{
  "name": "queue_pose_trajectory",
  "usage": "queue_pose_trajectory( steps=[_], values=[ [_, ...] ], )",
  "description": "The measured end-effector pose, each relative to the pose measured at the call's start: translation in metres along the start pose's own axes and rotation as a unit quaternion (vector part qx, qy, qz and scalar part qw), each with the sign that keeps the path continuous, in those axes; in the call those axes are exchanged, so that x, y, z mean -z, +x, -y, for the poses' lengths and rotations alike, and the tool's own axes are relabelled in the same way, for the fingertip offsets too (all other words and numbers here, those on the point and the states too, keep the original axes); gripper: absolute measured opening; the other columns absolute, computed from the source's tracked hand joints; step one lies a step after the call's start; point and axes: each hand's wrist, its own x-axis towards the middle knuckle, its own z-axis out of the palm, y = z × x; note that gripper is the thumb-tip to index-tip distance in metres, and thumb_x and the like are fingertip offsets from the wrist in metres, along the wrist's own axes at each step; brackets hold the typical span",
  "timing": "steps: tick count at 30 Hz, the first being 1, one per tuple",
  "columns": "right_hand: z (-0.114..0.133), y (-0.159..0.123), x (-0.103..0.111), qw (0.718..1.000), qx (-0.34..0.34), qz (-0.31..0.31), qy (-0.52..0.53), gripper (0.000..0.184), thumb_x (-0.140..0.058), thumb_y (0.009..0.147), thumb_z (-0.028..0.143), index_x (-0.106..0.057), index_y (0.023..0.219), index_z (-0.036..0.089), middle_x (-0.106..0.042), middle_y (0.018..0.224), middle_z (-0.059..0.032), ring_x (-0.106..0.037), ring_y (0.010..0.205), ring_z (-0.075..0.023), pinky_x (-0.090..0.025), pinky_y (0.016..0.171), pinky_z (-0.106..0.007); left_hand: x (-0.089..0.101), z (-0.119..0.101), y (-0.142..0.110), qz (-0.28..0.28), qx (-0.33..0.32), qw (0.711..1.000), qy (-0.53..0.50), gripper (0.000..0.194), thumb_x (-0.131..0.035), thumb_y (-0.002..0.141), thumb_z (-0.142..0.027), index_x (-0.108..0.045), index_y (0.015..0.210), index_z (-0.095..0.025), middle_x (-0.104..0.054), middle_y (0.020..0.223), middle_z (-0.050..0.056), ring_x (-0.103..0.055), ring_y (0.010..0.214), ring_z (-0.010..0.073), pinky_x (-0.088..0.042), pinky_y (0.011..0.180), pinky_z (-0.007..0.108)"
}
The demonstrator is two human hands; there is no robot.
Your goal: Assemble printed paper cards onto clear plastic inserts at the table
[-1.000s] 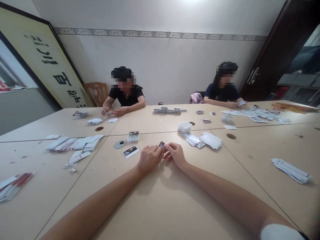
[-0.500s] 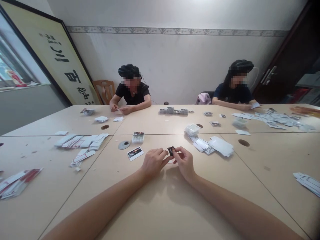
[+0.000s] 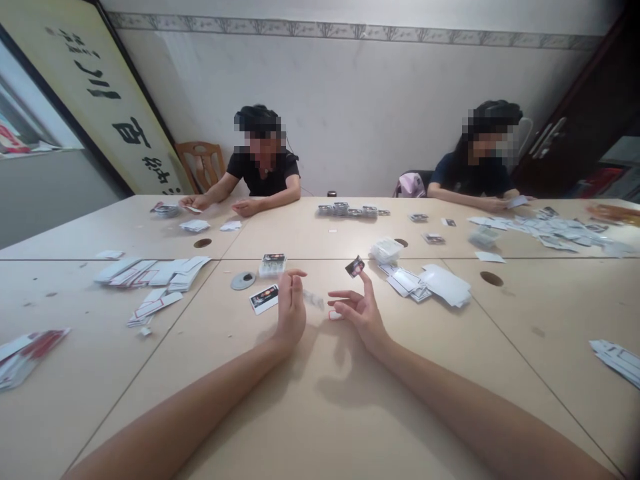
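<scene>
My right hand (image 3: 366, 317) is raised above the table with its fingers spread. A small black printed sticker (image 3: 355, 267) clings to the tip of its index finger, while the thumb is apart from it. My left hand (image 3: 291, 307) stands on edge, fingers stretched out and bent over at the tips, with nothing visible in it. Between the hands lies a small clear plastic piece (image 3: 314, 299), close to my left fingers; whether they touch it I cannot tell. A red-edged white slip (image 3: 334, 315) lies under my right fingers. Left of my left hand is a white card with a black label (image 3: 263, 299).
Behind my left hand stand a clear box with a black label (image 3: 273, 264) and a grey disc (image 3: 243, 281). White slips (image 3: 150, 273) lie left; clear boxes (image 3: 386, 251) and white cards (image 3: 443, 283) lie right. Two people sit opposite, handling papers.
The sticker has come into fuller view and now rides on my right index fingertip. My hands have parted, the left moving left and opening, uncovering the clear plastic piece.
</scene>
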Motion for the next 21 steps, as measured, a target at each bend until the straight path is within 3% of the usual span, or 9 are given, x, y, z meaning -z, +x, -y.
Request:
queue_pose_trajectory(
  steps=[3, 7, 10, 14, 18, 21],
  values=[
    [-0.003, -0.005, -0.002, 0.997, 0.018, 0.039, -0.066, 0.096, -0.08, 0.071, 0.032, -0.02, 0.146, 0.033, -0.072, 0.104, -0.0042, -0.071, 0.094, -0.0229, -0.058, 0.081, -0.038, -0.005, 0.0, -0.009, 0.018, 0.11, 0.993, -0.049, 0.036, -0.03, 0.098, -0.053, -0.051, 0.1, -0.024, -0.048, 0.081, 0.001, -0.048, 0.067, 0.0145, -0.043, 0.063, 0.028],
    [-0.006, -0.005, 0.0, 0.991, 0.032, 0.019, -0.128, 0.075, -0.073, 0.078, 0.035, -0.033, 0.142, 0.028, -0.074, 0.085, -0.0015, -0.071, 0.077, -0.0213, -0.059, 0.074, -0.037, -0.009, 0.005, -0.017, 0.097, 0.113, 0.987, -0.068, 0.039, -0.026, 0.098, -0.054, -0.049, 0.111, -0.025, -0.054, 0.088, 0.002, -0.056, 0.074, 0.014, -0.047, 0.067, 0.026],
    [-0.007, 0.0, 0.002, 0.997, 0.007, -0.039, -0.068, 0.08, -0.076, 0.074, 0.035, -0.033, 0.14, 0.026, -0.075, 0.086, -0.0033, -0.073, 0.076, -0.0225, -0.06, 0.068, -0.034, -0.012, 0.009, -0.015, 0.143, 0.126, 0.97, -0.15, 0.037, -0.043, 0.095, -0.049, -0.047, 0.122, -0.024, -0.059, 0.099, 0.004, -0.061, 0.09, 0.0162, -0.05, 0.08, 0.028],
    [-0.008, 0.009, 0.006, 0.994, -0.029, -0.103, 0.011, 0.087, -0.081, 0.066, 0.031, -0.033, 0.138, 0.026, -0.075, 0.084, -0.0034, -0.073, 0.074, -0.0239, -0.062, 0.063, -0.035, -0.014, 0.009, -0.007, 0.188, 0.164, 0.941, -0.228, 0.054, -0.073, 0.076, -0.03, -0.055, 0.126, -0.02, -0.066, 0.108, 0.007, -0.062, 0.103, 0.0204, -0.047, 0.093, 0.033],
    [-0.007, 0.013, 0.009, 0.995, -0.047, -0.078, 0.031, 0.091, -0.082, 0.064, 0.028, -0.031, 0.139, 0.025, -0.075, 0.079, -0.0022, -0.074, 0.071, -0.0241, -0.062, 0.065, -0.036, -0.012, 0.009, -0.003, 0.191, 0.207, 0.923, -0.263, 0.041, -0.079, 0.068, -0.028, -0.069, 0.106, -0.014, -0.072, 0.109, 0.011, -0.065, 0.1, 0.0231, -0.047, 0.094, 0.035],
    [-0.006, 0.014, 0.011, 0.995, -0.058, -0.068, 0.033, 0.095, -0.082, 0.064, 0.029, -0.027, 0.142, 0.025, -0.076, 0.08, -0.0025, -0.074, 0.072, -0.0243, -0.062, 0.065, -0.036, -0.009, 0.009, -0.002, 0.174, 0.23, 0.922, -0.258, 0.047, -0.084, 0.064, -0.031, -0.069, 0.106, -0.014, -0.074, 0.101, 0.011, -0.068, 0.091, 0.0223, -0.049, 0.086, 0.034]
  ],
)
